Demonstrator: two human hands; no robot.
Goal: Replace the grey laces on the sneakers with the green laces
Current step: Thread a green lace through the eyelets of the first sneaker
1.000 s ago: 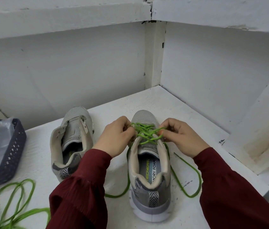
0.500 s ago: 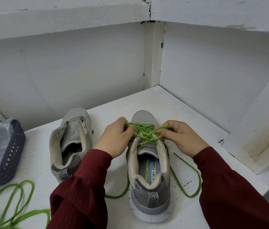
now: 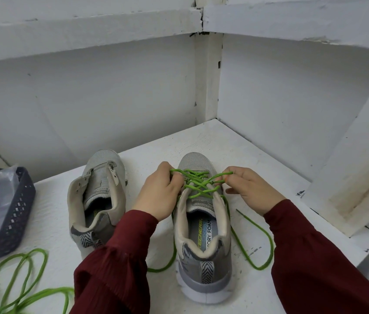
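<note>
Green lace [image 3: 198, 184] crisscrosses sneaker [image 3: 204, 234], heel by surface [image 3: 258, 159] near edge, toe toward far corner; left hand [image 3: 158, 196], right hand [image 3: 249, 189] pinch lace either side, equally near.

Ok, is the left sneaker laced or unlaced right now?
Unlaced: the left sneaker has empty eyelets, no lace through them.

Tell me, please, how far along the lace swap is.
Done: no grey laces show; the laced sneaker carries crisscrossed green lace. In hand: left hand and right hand pinch that lace. Left: finishing it, then threading the laceless sneaker with the spare lace.
</note>
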